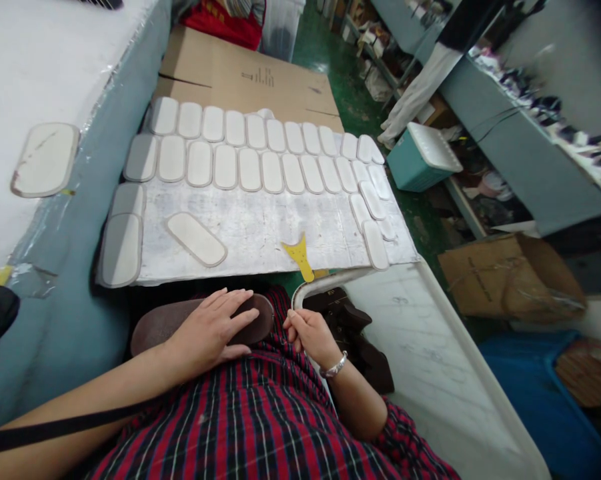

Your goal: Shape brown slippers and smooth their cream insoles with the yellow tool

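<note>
My left hand [210,330] lies flat, fingers spread, across a long brown oval piece [155,323] with rounded ends on my lap. My right hand [310,333] is closed in a pinch beside the piece's right end. Whatever is between its fingertips is too small to make out. Just beyond my hands, a whitish board [250,227] carries rows of pale rounded oval pieces [199,163] with darker edges. One loose oval piece [197,239] lies askew on it. A yellow forked flat tool [299,257] rests at the board's near edge.
Dark brown pieces [350,317] lie in a white tray [445,360] on my right. At left stands a covered table [55,53] bearing another oval piece [47,159]. Cardboard [250,73] lies behind the board; a teal bin [415,160], cardboard box [505,277] and blue tub [520,380] stand right.
</note>
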`<control>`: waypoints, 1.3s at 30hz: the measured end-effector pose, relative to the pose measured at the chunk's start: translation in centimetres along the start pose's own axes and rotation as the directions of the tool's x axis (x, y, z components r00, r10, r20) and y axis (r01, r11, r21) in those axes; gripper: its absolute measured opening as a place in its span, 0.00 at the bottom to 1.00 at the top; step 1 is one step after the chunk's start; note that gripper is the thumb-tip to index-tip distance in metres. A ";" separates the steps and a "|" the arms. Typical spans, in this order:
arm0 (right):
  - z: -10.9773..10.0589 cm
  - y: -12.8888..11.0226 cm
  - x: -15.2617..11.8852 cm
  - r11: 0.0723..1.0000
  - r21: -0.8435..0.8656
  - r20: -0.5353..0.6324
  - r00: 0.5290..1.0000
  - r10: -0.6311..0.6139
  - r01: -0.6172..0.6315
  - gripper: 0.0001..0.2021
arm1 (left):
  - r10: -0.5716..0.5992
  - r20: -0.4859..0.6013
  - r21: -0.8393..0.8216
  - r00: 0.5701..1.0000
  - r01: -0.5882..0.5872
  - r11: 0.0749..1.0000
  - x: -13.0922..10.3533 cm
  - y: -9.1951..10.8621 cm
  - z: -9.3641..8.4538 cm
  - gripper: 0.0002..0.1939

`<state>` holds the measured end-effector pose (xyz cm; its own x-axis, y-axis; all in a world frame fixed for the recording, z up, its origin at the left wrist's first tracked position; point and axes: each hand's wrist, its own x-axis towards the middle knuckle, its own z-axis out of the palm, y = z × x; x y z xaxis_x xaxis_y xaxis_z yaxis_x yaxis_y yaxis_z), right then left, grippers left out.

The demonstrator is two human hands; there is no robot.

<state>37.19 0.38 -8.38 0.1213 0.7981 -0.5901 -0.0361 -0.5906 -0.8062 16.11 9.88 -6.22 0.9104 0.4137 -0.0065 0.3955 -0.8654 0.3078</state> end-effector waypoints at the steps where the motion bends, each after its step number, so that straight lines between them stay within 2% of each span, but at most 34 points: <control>1: 0.1 0.2 -0.3 1.000 0.016 -0.008 1.000 -0.016 0.016 0.18 | -0.001 -0.005 -0.003 1.000 0.001 1.000 0.0 0.0 0.1 0.27; 5: 1.4 0.6 -1.2 0.994 0.044 -0.014 0.995 -0.102 0.102 0.17 | -0.032 -0.010 -0.018 0.999 0.032 0.999 -0.1 0.3 0.3 0.26; 9: 2.8 0.2 -1.5 0.986 -0.041 -0.015 0.987 -0.162 0.161 0.15 | -0.062 -0.018 -0.037 0.998 0.062 0.997 -0.1 0.7 0.4 0.24; 15: 3.4 -0.3 -1.2 0.990 -0.105 -0.010 0.995 -0.098 0.097 0.14 | -0.099 -0.020 -0.068 0.995 0.098 0.993 0.1 1.2 0.1 0.24; 18: 3.3 -0.4 -1.1 0.984 -0.144 -0.015 0.994 -0.107 0.104 0.13 | -0.103 -0.019 -0.075 0.995 0.101 0.992 0.1 1.2 0.0 0.25; 26: 3.3 -0.4 -0.9 0.946 -0.300 -0.012 0.991 -0.131 0.121 0.14 | -0.026 -0.019 -0.066 0.999 0.024 0.998 -0.5 0.5 0.4 0.24; 29: 3.2 -0.8 -0.8 0.883 -0.439 -0.015 0.981 -0.192 0.166 0.14 | -0.007 -0.021 -0.090 1.000 0.005 0.996 -0.4 0.2 0.5 0.24; 32: 2.9 -1.7 -0.9 0.769 -0.606 -0.012 0.965 -0.261 0.200 0.13 | 0.024 -0.013 -0.129 1.000 -0.025 0.991 -0.9 -0.9 -0.3 0.27; 33: 2.7 -2.0 -0.9 0.734 -0.649 -0.013 0.962 -0.273 0.200 0.12 | -0.002 -0.029 -0.149 1.000 -0.003 0.989 -1.4 -1.6 -0.8 0.27; 34: 2.5 -2.3 -0.9 0.702 -0.683 -0.019 0.956 -0.294 0.202 0.10 | -0.077 -0.066 -0.175 0.995 0.065 0.982 -2.1 -2.4 -1.5 0.27; 35: 2.3 -2.5 -0.9 0.672 -0.709 -0.023 0.944 -0.328 0.216 0.08 | -0.203 -0.120 -0.208 0.972 0.175 0.962 -3.0 -3.2 -2.1 0.27; 36: 2.1 -2.7 -0.8 0.637 -0.730 -0.015 0.926 -0.377 0.248 0.08 | -0.363 -0.171 -0.254 0.916 0.315 0.915 -4.0 -4.1 -2.6 0.26; 37: 2.0 -2.9 -0.7 0.592 -0.750 0.009 0.900 -0.436 0.294 0.13 | -0.531 -0.202 -0.315 0.823 0.458 0.831 -5.3 -4.9 -3.0 0.25; 38: 2.0 -3.0 -0.5 0.533 -0.770 0.052 0.868 -0.494 0.350 0.19 | -0.674 -0.197 -0.381 0.712 0.578 0.722 -6.5 -5.6 -3.2 0.25; 39: 2.1 -3.1 -0.3 0.462 -0.789 0.113 0.834 -0.539 0.405 0.25 | -0.776 -0.151 -0.439 0.612 0.662 0.607 -7.8 -6.0 -3.2 0.25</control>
<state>35.17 2.21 -5.81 0.0089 0.9980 -0.0624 0.8146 -0.0434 -0.5783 6.21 12.79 -4.94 0.2317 0.9677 -0.0992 0.7895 -0.1275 0.6004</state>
